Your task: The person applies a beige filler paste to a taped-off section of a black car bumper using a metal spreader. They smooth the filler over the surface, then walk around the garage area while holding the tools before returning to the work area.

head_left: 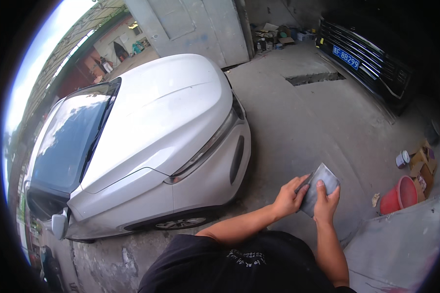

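Note:
My left hand (289,199) and my right hand (327,204) are raised near my body, both gripping a flat grey sheet (327,177) with a pale edge. A thin dark piece lies under my left fingers at the sheet's left side; I cannot make out whether it is separate. My right thumb presses on the face of the sheet. To the left stands a white car (146,122), its hood, headlight, front wheel and side mirror facing me, apart from my hands.
A black car (362,53) stands upper right beside a pit (312,78). A red bucket (397,196), a can (402,158) and cardboard (422,163) lie at the right, above a grey panel (398,249). A metal door (190,27) and a distant person (105,64) are behind.

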A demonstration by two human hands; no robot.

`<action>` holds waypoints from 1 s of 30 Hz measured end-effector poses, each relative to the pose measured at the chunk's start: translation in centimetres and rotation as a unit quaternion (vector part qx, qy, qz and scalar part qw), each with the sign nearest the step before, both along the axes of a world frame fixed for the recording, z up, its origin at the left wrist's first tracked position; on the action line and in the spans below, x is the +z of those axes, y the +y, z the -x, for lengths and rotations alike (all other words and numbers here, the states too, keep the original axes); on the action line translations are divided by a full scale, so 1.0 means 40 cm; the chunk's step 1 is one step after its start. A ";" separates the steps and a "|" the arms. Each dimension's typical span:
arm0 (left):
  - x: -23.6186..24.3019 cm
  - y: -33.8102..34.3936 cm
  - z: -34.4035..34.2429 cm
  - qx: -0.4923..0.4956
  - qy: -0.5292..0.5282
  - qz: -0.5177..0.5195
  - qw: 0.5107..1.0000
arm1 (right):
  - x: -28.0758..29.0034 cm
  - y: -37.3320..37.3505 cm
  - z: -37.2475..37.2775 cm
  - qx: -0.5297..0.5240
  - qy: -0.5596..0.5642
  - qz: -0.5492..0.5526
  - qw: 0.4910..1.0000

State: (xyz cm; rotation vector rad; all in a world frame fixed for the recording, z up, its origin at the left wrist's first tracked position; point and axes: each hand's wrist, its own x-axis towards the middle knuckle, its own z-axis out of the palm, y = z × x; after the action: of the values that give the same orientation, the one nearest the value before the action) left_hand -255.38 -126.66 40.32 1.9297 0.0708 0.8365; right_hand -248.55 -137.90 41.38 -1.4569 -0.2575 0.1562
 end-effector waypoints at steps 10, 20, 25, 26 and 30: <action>0.043 0.041 0.015 -0.082 0.031 0.009 0.996 | 0.041 0.009 -0.033 0.020 -0.013 -0.014 1.000; 0.075 0.029 0.032 -0.096 0.091 -0.014 0.991 | 0.058 0.011 0.003 -0.021 -0.023 -0.010 0.999; 0.048 0.040 0.043 -0.120 0.075 -0.026 0.990 | 0.073 0.000 -0.038 0.030 -0.120 0.012 0.992; 0.052 0.042 0.044 -0.128 0.091 -0.025 0.987 | 0.072 -0.001 -0.042 0.036 -0.108 0.006 0.993; 0.106 0.031 0.027 -0.044 0.015 0.046 0.998 | 0.060 0.000 -0.012 0.039 -0.031 -0.027 0.998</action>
State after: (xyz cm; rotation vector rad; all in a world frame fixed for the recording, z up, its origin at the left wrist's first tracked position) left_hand -256.44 -125.43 44.56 1.8466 0.0419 0.7332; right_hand -248.07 -137.88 43.77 -1.4004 -0.3663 0.1653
